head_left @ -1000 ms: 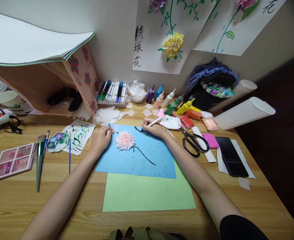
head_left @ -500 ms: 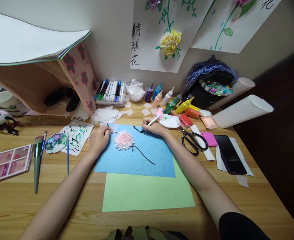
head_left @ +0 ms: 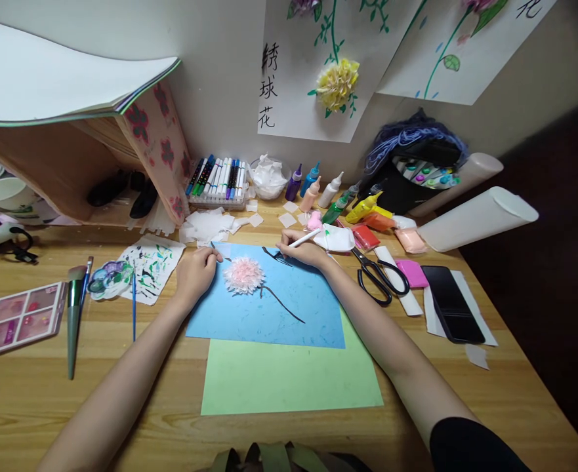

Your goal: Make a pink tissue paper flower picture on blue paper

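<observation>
A blue sheet of paper (head_left: 269,314) lies on the wooden table (head_left: 72,406), overlapping a green sheet (head_left: 289,380). A pink paper flower (head_left: 243,275) with a dark painted stem sits on the blue sheet. My right hand (head_left: 304,251) is closed on a thin white brush (head_left: 302,239) whose tip meets dark strokes at the sheet's far edge. My left hand (head_left: 193,272) rests curled at the sheet's left far corner, fingers pressed together beside the flower; whether it holds anything is hidden.
Black scissors (head_left: 380,278), a dark phone (head_left: 452,303) and coloured clay packets lie to the right. Paint bottles (head_left: 318,193) and a marker tray (head_left: 217,180) stand at the back. Brushes (head_left: 75,308), a painted scrap and a pink palette (head_left: 20,318) lie left.
Both hands stay where they were. The brush tip shifts only slightly along the dark strokes; the view wobbles a little.
</observation>
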Demonstrator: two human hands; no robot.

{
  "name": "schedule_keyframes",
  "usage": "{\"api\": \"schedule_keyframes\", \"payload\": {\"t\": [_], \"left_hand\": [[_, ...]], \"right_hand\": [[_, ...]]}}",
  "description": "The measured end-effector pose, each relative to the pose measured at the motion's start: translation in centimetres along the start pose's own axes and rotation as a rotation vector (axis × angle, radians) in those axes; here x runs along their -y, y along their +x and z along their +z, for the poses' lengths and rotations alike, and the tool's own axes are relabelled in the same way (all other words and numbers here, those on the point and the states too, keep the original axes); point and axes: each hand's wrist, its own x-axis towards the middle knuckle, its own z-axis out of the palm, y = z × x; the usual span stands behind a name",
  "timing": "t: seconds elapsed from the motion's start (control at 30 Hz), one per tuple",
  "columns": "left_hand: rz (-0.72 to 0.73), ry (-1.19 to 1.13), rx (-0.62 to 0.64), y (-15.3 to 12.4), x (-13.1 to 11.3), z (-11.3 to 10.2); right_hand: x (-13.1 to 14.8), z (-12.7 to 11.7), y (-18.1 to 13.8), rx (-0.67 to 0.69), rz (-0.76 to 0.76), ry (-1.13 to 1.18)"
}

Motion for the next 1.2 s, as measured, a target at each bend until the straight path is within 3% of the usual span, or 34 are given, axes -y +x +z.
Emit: {"api": "schedule_keyframes", "payload": {"t": [1.2], "left_hand": [[0.007, 0.002, 0.004, 0.05, -0.11, -0.07]], "right_hand": [[0.07, -0.73, -0.41, 0.046, -0.013, 0.07]]}}
